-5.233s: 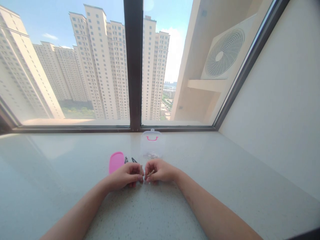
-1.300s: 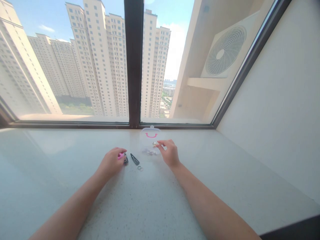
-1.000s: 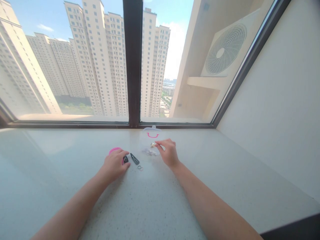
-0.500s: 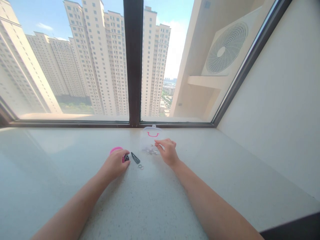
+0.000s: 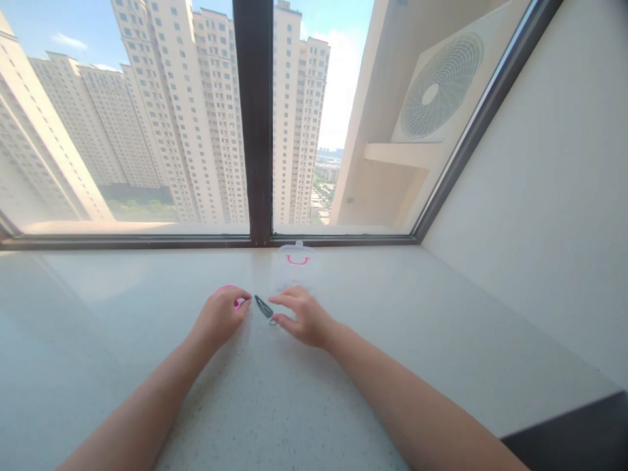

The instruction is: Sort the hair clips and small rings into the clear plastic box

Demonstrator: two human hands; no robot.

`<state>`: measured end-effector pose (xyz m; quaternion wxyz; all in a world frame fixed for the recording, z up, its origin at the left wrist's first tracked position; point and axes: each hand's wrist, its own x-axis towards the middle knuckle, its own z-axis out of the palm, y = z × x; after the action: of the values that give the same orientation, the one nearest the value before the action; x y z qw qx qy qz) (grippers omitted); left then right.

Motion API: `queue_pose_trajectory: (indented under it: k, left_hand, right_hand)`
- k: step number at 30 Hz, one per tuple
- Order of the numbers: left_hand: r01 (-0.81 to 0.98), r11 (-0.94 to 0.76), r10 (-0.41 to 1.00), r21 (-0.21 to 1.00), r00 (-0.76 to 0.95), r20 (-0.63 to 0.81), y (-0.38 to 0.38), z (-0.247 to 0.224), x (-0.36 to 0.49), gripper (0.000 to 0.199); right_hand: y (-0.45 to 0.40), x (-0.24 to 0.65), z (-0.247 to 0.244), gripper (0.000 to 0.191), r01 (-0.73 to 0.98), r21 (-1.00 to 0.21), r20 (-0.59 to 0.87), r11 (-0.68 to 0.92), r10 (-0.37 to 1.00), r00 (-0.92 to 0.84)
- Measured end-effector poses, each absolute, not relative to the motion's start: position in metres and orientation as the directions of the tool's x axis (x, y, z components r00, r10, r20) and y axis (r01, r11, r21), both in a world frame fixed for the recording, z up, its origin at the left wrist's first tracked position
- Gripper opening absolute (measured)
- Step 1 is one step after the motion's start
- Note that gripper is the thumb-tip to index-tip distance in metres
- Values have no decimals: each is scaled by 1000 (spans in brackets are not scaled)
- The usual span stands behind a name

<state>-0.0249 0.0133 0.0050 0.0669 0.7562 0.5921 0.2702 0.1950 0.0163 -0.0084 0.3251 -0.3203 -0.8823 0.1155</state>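
A dark hair clip [image 5: 263,306] lies on the pale sill between my hands. My left hand [image 5: 228,313] is just left of it, thumb and fingertips pinched together; what they hold, if anything, is too small to name. Part of a pink round object [image 5: 237,303] shows behind and under that hand. To the right of the clip, my right hand [image 5: 299,315] has its thumb and fingers apart, holding nothing visible. A small ring [image 5: 273,322] sits by the right thumb tip. Behind the right hand lies a clear pouch [image 5: 297,268] with a pink curved mark.
A dark window frame [image 5: 260,131] rises behind the sill, with tall buildings outside. The white wall [image 5: 540,196] borders the sill on the right. A dark surface [image 5: 574,432] shows at the lower right corner.
My right hand has moved left and nearer, from the pouch to beside the clip, and its fingers have spread. The black patterned item at my left fingers no longer shows. The view has shifted slightly.
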Motion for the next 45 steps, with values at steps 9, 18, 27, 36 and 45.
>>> queue_pose_trajectory:
  k: [9, 18, 27, 36, 45]
  left_hand:
    - [771, -208, 950, 602, 13, 313, 6, 18, -17, 26]
    - [523, -115, 985, 844, -50, 166, 11, 13, -18, 23]
    - [446, -73, 992, 892, -60, 111, 7, 18, -14, 22]
    - [39, 61, 998, 997, -34, -59, 7, 12, -10, 20]
    - [-54, 112, 985, 992, 142, -103, 0, 18, -4, 30]
  right_hand:
    - [16, 195, -9, 36, 581, -311, 201, 752, 650, -733]
    - [31, 199, -16, 18, 514, -422, 353, 747, 657, -666]
    - [23, 198, -12, 40, 474, -607, 396, 638, 760, -515]
    - [25, 196, -13, 13, 303, -776, 412, 553, 808, -420]
    - [20, 194, -13, 10, 66, -955, 201, 288, 798, -568]
